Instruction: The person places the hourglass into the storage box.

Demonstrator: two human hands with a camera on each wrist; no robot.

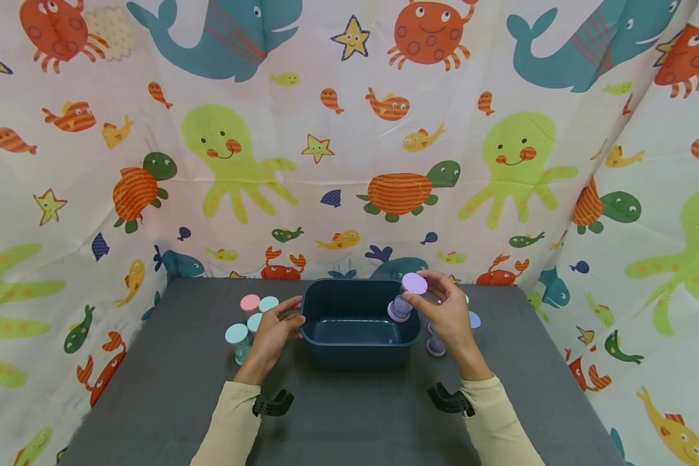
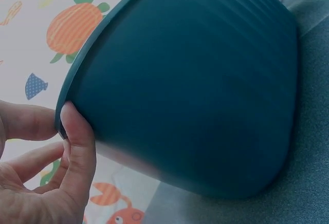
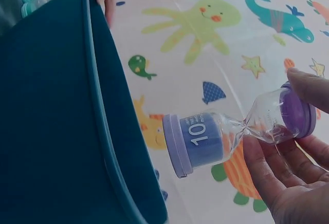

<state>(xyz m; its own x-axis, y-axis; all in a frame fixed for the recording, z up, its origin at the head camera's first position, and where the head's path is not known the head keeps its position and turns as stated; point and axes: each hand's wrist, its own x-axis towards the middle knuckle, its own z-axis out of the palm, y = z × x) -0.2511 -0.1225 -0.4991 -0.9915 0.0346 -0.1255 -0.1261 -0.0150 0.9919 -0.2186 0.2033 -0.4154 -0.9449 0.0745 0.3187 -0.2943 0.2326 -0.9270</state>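
A dark teal plastic bin [image 1: 361, 357] sits on the grey table in the head view. At its left end, my left hand [image 1: 272, 333] pinches the rim between thumb and fingers; the left wrist view shows the thumb [image 2: 79, 131] on the bin's outer wall. My right hand [image 1: 450, 312] holds a purple-capped sand timer [image 1: 400, 308] tilted over the bin's right end. Fingers and thumb grip its upper cap and glass in the right wrist view, where the sand timer [image 3: 205, 139] shows a "10" on its lower bulb, near the bin's rim.
Left of the bin stand several sand timers, with mint caps [image 1: 236, 333] and a pink cap [image 1: 250, 302]. More timers, among them a purple one [image 1: 435, 345], are partly hidden behind my right hand. A sea-animal curtain [image 1: 349, 246] hangs behind the grey table [image 1: 349, 421].
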